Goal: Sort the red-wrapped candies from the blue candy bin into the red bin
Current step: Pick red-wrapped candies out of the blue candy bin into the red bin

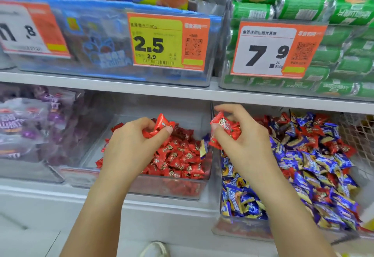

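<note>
On the lower shelf a clear bin of red-wrapped candies (178, 155) stands in the middle, its front wall (168, 188) see-through. To its right a clear bin (242, 226) holds mostly blue-wrapped candies (303, 167) with red ones (315, 123) mixed in near the back. My left hand (131, 141) hovers over the red bin and grips red candies (159, 127). My right hand (238, 141) is above the divide between the two bins and grips a bunch of red candies (224, 129).
A bin of purple packets (26, 127) sits left of the red bin. The upper shelf edge (141, 88) runs just above my hands, carrying bins with price tags (168, 40) and green packets (334, 44). A mesh basket (356, 135) stands at the far right.
</note>
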The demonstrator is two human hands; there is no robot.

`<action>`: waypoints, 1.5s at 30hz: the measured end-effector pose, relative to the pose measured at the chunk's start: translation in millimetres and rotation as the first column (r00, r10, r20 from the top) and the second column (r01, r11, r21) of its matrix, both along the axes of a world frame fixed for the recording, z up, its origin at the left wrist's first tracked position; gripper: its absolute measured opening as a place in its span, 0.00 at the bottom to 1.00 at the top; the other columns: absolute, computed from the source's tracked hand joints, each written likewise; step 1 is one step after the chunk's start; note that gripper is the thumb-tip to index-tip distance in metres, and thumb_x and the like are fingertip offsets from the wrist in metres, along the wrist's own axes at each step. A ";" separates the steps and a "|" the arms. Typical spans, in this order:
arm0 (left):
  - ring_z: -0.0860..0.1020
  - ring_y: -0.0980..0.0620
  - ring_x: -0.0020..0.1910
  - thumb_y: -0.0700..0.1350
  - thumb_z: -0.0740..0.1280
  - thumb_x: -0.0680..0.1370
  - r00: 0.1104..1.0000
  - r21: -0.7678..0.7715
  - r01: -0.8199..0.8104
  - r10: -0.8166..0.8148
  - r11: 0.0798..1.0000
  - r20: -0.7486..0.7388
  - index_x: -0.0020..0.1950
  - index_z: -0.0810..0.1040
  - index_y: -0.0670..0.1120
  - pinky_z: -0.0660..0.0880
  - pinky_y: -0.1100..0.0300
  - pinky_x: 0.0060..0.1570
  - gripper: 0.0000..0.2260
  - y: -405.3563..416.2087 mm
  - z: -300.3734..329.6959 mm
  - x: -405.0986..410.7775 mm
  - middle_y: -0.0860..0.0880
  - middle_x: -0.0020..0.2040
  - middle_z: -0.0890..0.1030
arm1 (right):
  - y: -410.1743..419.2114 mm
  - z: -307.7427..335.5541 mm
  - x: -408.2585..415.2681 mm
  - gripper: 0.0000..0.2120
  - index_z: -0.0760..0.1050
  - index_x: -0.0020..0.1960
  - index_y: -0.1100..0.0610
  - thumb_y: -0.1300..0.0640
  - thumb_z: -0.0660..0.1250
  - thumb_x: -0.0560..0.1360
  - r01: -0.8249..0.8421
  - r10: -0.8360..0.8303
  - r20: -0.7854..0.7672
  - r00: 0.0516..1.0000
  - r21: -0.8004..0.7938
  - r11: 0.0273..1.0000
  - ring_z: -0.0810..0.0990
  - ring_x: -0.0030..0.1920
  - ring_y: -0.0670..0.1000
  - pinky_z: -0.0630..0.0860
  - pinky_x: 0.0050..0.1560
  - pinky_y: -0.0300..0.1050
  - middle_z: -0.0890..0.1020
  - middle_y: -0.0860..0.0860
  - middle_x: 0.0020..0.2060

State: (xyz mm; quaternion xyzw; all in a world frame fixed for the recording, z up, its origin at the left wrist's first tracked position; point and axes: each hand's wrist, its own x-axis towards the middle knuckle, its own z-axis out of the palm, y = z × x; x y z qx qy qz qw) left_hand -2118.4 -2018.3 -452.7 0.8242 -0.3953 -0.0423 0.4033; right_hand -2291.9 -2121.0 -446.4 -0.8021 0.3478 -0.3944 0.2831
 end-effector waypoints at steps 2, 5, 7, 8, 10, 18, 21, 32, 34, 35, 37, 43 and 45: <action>0.75 0.52 0.35 0.61 0.67 0.71 1.000 0.033 -0.027 0.027 0.999 -0.008 0.35 0.76 0.49 0.69 0.56 0.35 0.16 2.3 -2.1 5.8 0.51 0.29 0.76 | 2.7 -2.0 9.0 0.13 0.73 0.58 0.43 0.55 0.66 0.75 0.015 -0.016 -0.031 0.999 -0.043 0.999 0.77 0.42 0.46 0.71 0.46 0.41 0.81 0.45 0.45; 0.75 0.52 0.35 0.62 0.67 0.72 0.999 0.075 -0.043 0.044 0.996 -0.018 0.35 0.75 0.50 0.69 0.57 0.36 0.16 -0.3 -5.4 12.8 0.51 0.29 0.76 | -0.4 -5.3 18.3 0.12 0.73 0.59 0.46 0.55 0.65 0.76 0.074 -0.077 -0.050 0.996 -0.054 0.996 0.77 0.43 0.51 0.67 0.44 0.43 0.81 0.48 0.46; 0.74 0.55 0.33 0.62 0.67 0.72 0.999 0.100 -0.035 0.038 0.994 -0.030 0.35 0.75 0.50 0.68 0.58 0.35 0.16 -3.5 -6.1 16.8 0.51 0.27 0.75 | -1.4 -4.7 19.8 0.12 0.73 0.59 0.49 0.55 0.65 0.76 0.073 -0.073 -0.006 0.997 -0.036 0.997 0.78 0.46 0.51 0.69 0.47 0.42 0.81 0.49 0.47; 0.74 0.55 0.32 0.62 0.67 0.72 0.999 0.109 -0.028 0.032 0.994 -0.031 0.35 0.76 0.49 0.68 0.58 0.34 0.17 -3.3 -6.5 19.0 0.51 0.27 0.75 | -0.5 -3.5 20.8 0.12 0.74 0.60 0.49 0.54 0.65 0.76 0.057 -0.057 0.006 0.998 -0.030 0.998 0.78 0.48 0.50 0.71 0.49 0.43 0.81 0.49 0.48; 0.75 0.53 0.33 0.61 0.66 0.73 0.999 0.132 -0.007 0.012 0.991 -0.035 0.36 0.78 0.48 0.69 0.57 0.34 0.17 -3.7 -8.0 22.4 0.51 0.28 0.76 | 2.3 -2.5 27.3 0.14 0.73 0.62 0.48 0.53 0.65 0.76 -0.003 0.002 -0.020 1.000 -0.029 1.000 0.77 0.46 0.46 0.70 0.50 0.42 0.80 0.46 0.50; 0.74 0.43 0.61 0.56 0.63 0.77 0.997 0.171 -0.002 -0.011 0.985 0.076 0.65 0.74 0.50 0.69 0.47 0.62 0.19 -13.3 -27.3 36.7 0.46 0.61 0.77 | -5.1 -7.9 46.1 0.29 0.55 0.76 0.45 0.38 0.54 0.77 -0.235 0.194 -0.427 0.883 -0.045 0.971 0.65 0.70 0.49 0.62 0.65 0.42 0.69 0.48 0.69; 0.77 0.49 0.55 0.51 0.64 0.78 0.995 0.089 0.040 -0.048 0.995 0.087 0.60 0.78 0.51 0.72 0.52 0.58 0.12 -12.1 -23.0 32.1 0.50 0.55 0.81 | -11.6 -10.1 22.3 0.23 0.65 0.71 0.45 0.42 0.56 0.78 -0.199 0.186 -0.325 0.927 -0.007 0.980 0.67 0.66 0.44 0.61 0.57 0.35 0.72 0.45 0.66; 0.78 0.48 0.52 0.48 0.69 0.73 0.832 0.574 0.369 -0.535 0.731 0.146 0.55 0.81 0.53 0.75 0.57 0.47 0.12 -57.3 -40.8 -37.1 0.50 0.52 0.82 | -24.0 -29.4 -64.8 0.11 0.75 0.59 0.42 0.47 0.61 0.78 -0.058 0.068 -0.359 0.931 0.038 0.998 0.77 0.52 0.39 0.72 0.53 0.35 0.78 0.37 0.52; 0.76 0.46 0.55 0.46 0.69 0.73 0.843 0.634 0.277 -0.499 0.722 0.200 0.56 0.80 0.50 0.72 0.57 0.45 0.12 -59.4 -42.4 -37.1 0.47 0.53 0.81 | -25.2 -25.9 -81.8 0.09 0.76 0.56 0.40 0.49 0.61 0.78 -0.011 0.019 -0.337 0.941 0.024 1.000 0.77 0.49 0.39 0.71 0.50 0.34 0.77 0.34 0.49; 0.76 0.45 0.55 0.46 0.69 0.74 0.849 0.627 0.238 -0.472 0.741 0.236 0.56 0.79 0.50 0.71 0.57 0.45 0.11 -59.7 -42.7 -35.1 0.47 0.53 0.81 | -27.2 -24.1 -90.6 0.09 0.76 0.55 0.41 0.50 0.61 0.78 0.016 -0.011 -0.311 0.950 0.015 1.000 0.76 0.50 0.36 0.71 0.51 0.33 0.77 0.34 0.49; 0.76 0.46 0.54 0.46 0.68 0.74 0.870 0.560 0.207 -0.413 0.802 0.269 0.55 0.79 0.52 0.70 0.58 0.43 0.10 -56.6 -39.4 -31.6 0.48 0.51 0.81 | -31.7 -19.8 -107.7 0.09 0.78 0.55 0.43 0.51 0.62 0.78 0.071 -0.067 -0.246 0.967 0.006 0.997 0.75 0.51 0.33 0.70 0.50 0.32 0.78 0.36 0.49; 0.76 0.57 0.38 0.48 0.69 0.74 0.954 -0.031 0.272 -0.265 0.962 0.138 0.49 0.79 0.54 0.70 0.60 0.39 0.05 -45.1 1.2 -55.7 0.56 0.39 0.76 | -45.5 -18.1 -146.5 0.08 0.80 0.52 0.47 0.54 0.64 0.78 0.196 -0.190 -0.191 0.963 0.011 0.981 0.79 0.49 0.41 0.74 0.51 0.45 0.82 0.42 0.48; 0.73 0.59 0.36 0.48 0.71 0.73 0.925 -0.143 0.379 -0.369 0.914 0.093 0.49 0.79 0.56 0.66 0.68 0.37 0.07 -48.3 12.3 -78.8 0.58 0.39 0.74 | -52.2 -19.7 -158.2 0.06 0.80 0.50 0.47 0.54 0.64 0.77 0.237 -0.229 -0.219 0.948 0.010 0.971 0.79 0.48 0.44 0.75 0.50 0.46 0.82 0.43 0.48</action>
